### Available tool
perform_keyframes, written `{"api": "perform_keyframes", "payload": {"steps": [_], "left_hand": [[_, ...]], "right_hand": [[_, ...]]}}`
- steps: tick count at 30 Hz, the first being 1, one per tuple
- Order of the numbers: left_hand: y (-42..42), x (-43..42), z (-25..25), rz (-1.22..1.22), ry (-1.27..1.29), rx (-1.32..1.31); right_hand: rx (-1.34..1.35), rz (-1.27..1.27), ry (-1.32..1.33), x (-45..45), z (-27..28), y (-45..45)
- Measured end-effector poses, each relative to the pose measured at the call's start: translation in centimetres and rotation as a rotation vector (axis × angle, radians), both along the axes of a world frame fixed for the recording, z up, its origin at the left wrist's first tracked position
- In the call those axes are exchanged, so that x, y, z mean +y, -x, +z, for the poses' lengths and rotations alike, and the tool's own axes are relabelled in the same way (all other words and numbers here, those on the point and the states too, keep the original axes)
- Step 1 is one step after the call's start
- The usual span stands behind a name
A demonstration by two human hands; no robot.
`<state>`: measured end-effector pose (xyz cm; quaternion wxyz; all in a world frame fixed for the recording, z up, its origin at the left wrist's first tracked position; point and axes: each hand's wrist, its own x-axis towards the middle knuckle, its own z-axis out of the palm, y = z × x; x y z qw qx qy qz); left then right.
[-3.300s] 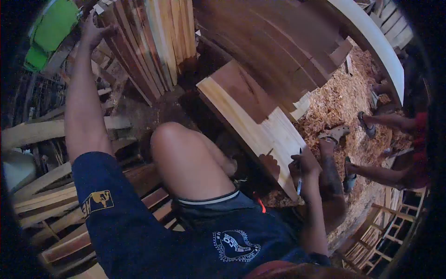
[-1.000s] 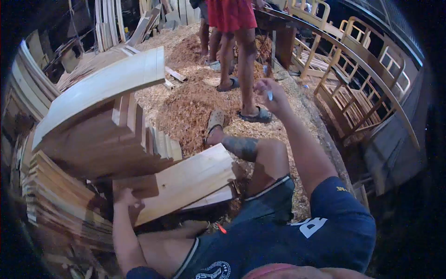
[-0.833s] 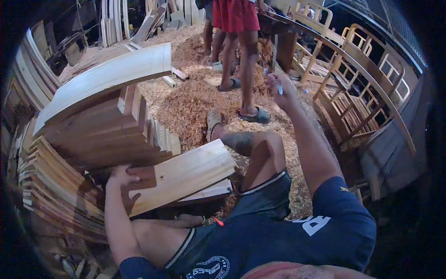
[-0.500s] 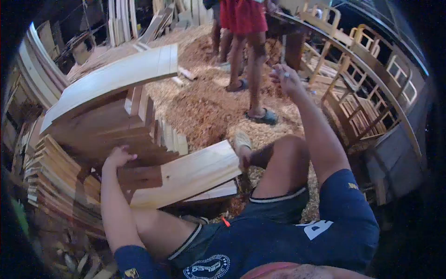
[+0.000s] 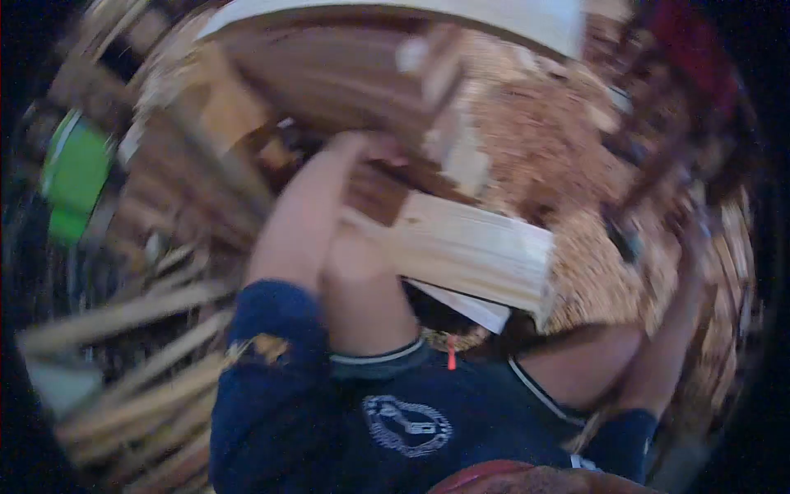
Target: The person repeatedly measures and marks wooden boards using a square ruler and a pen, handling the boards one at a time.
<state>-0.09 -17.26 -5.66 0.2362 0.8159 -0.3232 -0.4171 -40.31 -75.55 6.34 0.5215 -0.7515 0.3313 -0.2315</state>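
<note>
My left hand [image 5: 380, 148] hangs over the pile of boards, just behind the pale plank [image 5: 473, 251] that lies in front of me. Its fingers are smeared by motion, and I cannot tell whether they touch the wood. Far to the right, my right hand [image 5: 694, 226] is stretched out over the shavings, too blurred to show its fingers or anything in them. A broad curved pale board [image 5: 494, 18] rests on top of the stacked boards [image 5: 337, 70] at the upper middle. Under the near plank a second pale piece [image 5: 465, 305] shows.
Wood shavings [image 5: 543, 140] are heaped right of the stack. Several long wood strips [image 5: 132, 317] lie at the lower left, with a green object [image 5: 78, 173] above them. Another person's red clothing [image 5: 691, 49] shows blurred at the upper right.
My view has swung left and down, so the planks sit further right and higher. The green object and loose strips have come into view. My right arm is now lower in the view.
</note>
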Motion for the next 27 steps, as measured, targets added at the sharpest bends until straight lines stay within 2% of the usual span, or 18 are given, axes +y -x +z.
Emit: {"api": "perform_keyframes", "payload": {"steps": [2,4,15,18,22,24,27], "left_hand": [[2.3,-1.0,1.4,-0.066,-0.125,-0.176],[3.4,-1.5,1.8,-0.078,-0.173,-0.228],[6.9,-0.8,1.3,-0.041,-0.204,-0.263],[7.5,0.5,1.1,-0.03,-0.173,-0.273],[6.7,0.8,0.7,-0.078,-0.19,-0.284],[5.4,2.2,0.7,-0.101,-0.218,-0.299],[1.4,2.7,1.3,-0.105,-0.281,-0.335]], "right_hand": [[0.011,0.062,0.019,-4.2,-2.0,0.9],[0.018,0.105,0.041,-7.0,-3.4,1.3],[-0.022,0.296,0.177,-9.7,-5.6,-0.1],[-0.062,0.171,0.081,-8.2,-2.8,-3.0],[-0.156,0.135,-0.022,-4.9,-0.8,-4.2],[-0.282,0.076,-0.124,-1.4,1.5,-4.0],[-0.611,0.064,-0.289,2.4,4.9,-5.0]]}}
